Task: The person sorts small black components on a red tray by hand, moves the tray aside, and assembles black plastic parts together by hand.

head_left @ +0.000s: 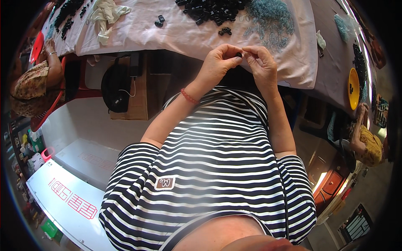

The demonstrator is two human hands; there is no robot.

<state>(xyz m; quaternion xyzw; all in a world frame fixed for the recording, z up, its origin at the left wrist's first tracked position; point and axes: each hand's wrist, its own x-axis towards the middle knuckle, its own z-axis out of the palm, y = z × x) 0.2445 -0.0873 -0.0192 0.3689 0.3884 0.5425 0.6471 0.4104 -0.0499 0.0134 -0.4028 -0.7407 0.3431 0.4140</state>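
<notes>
My left hand (220, 62) is closed in a pinch at the near edge of the cloth-covered table (176, 44). Between its thumb and forefinger sits a small black piece (238, 55), mostly covered by the fingertips. My right hand (261, 66) is right beside it, thumb and fingers pressed together; whatever is in them is too small to make out. Beyond my hands lies a heap of small black pieces (211, 12), with a few strays (225, 31) in front of it. A pile of small bluish, see-through loops (271, 25) spreads to the right of that heap.
More black pieces (159, 21) and a crumpled pale cloth (106, 16) lie left on the table. Another person's arm (52, 69) is at far left, near a red dish (37, 47). At right, another person's arm (359, 125) is by a yellow dish (354, 89).
</notes>
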